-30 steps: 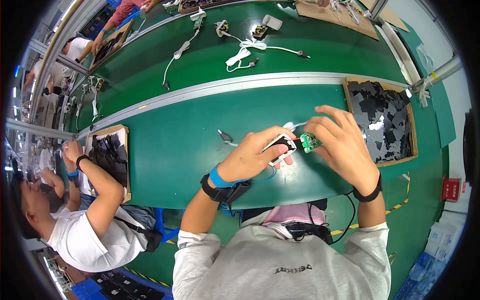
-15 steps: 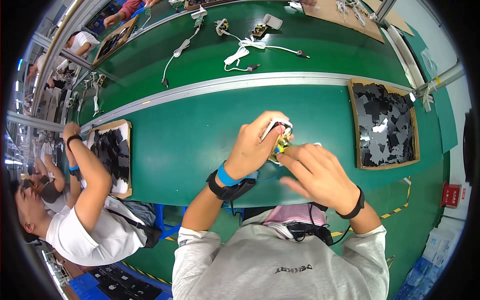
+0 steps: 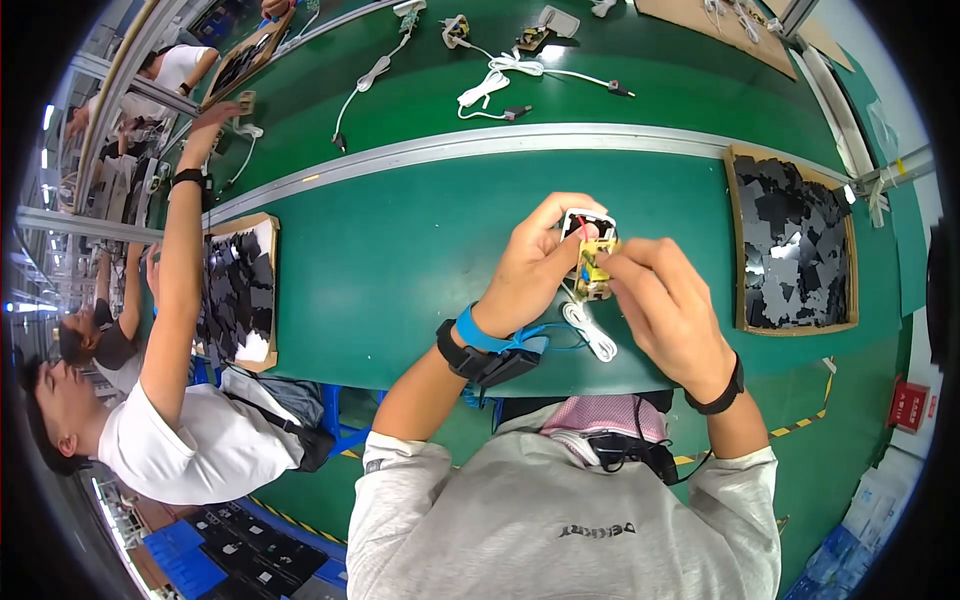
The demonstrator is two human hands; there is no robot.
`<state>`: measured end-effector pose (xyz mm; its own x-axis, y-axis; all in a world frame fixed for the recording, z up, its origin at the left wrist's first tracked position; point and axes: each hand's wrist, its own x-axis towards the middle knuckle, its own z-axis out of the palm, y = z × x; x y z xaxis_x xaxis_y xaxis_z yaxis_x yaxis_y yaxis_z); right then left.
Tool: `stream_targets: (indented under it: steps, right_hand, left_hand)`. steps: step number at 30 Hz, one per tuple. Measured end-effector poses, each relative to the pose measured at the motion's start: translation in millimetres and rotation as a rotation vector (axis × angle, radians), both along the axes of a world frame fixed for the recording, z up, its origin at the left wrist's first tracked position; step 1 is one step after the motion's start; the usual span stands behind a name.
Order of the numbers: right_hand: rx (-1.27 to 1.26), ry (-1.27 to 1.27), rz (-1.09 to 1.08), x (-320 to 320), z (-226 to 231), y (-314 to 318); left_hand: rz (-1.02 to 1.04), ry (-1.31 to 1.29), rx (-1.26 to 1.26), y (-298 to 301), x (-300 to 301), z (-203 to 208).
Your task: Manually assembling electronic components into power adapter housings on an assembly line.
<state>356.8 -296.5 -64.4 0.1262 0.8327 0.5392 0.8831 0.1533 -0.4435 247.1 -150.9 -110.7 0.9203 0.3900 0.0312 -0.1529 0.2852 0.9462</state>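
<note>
My left hand point(image 3: 535, 262) is closed round a white plastic housing point(image 3: 590, 214), with the thumb across its inner side. A small circuit board point(image 3: 598, 270) with yellow parts sits at the housing's open side, and a red wire runs between them. At the board's right edge, my right hand point(image 3: 672, 312) has its thumb and fingertips pinched together on it; the exact grip is partly hidden. Below the board, a bundled white cable point(image 3: 590, 332) lies on the green table point(image 3: 420, 250).
Shallow boxes of black sheet pieces stand at right point(image 3: 853, 290) and left point(image 3: 272, 300). Beyond a metal rail point(image 3: 480, 148), white cables point(image 3: 512, 65) and opened chargers lie on a green surface. A co-worker point(image 3: 190, 440) sits at left, one arm stretched forward.
The board now faces up more, and the bundled white cable has come into sight below it. My right fingers have closed in at its edge. The co-worker's arm has reached farther forward.
</note>
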Motion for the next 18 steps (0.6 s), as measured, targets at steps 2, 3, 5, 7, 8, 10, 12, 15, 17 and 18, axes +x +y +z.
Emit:
stream_targets:
  steps: [2, 3, 5, 7, 8, 10, 12, 15, 17, 18]
  right_hand:
    - [0.058, 0.019, -0.043, 3.2, -2.4, 1.3]
    - [0.088, 0.027, -0.064, 4.4, -3.3, 1.7]
    - [0.091, 0.019, -0.073, 6.0, -4.8, 2.8]
    - [0.103, 0.010, -0.080, 4.7, -6.5, 3.6]
    - [0.102, 0.009, -0.080, 4.7, -7.2, 3.6]
    - [0.106, -0.025, -0.091, 5.0, -8.4, 3.6]
    - [0.107, -0.042, -0.096, 4.7, -8.5, 3.5]
    - [0.043, -0.036, -0.091, 2.5, -6.6, 2.8]
    - [0.045, -0.040, -0.090, 1.5, -7.3, 3.2]
    - [0.046, -0.045, -0.090, 1.0, -8.2, 3.5]
  left_hand:
    - [-0.026, 0.010, -0.077, -4.6, 0.8, 3.5]
    - [-0.049, 0.018, -0.150, -7.2, 0.9, 5.8]
    - [-0.074, 0.024, -0.224, -8.7, 3.1, 5.8]
    - [-0.122, -0.030, -0.296, -8.7, 2.6, 3.2]
    - [-0.145, -0.058, -0.332, -8.7, 2.4, 2.7]
    - [-0.131, -0.058, -0.305, -10.7, 3.1, 3.7]
    - [-0.101, -0.054, -0.251, -13.0, 3.7, 4.0]
    - [-0.115, -0.035, -0.259, -10.6, 0.9, 1.0]
    - [-0.122, -0.027, -0.261, -9.8, 0.6, 0.2]
    - [-0.117, -0.017, -0.212, -9.8, 0.6, 0.0]
